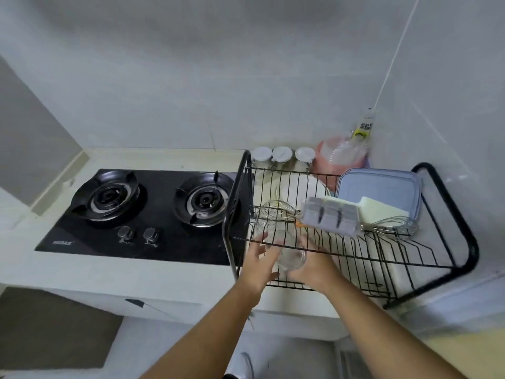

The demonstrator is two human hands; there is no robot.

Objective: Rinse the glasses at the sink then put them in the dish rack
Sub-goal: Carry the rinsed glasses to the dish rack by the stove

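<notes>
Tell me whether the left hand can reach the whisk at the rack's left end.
Probably yes: the left hand looks open, the whisk lies uncovered just beyond it, and the right hand seems to hold the glass.

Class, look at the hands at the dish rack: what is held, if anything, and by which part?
The right hand holds a clear glass round its side; the left hand is open beside it, contact unclear.
</notes>
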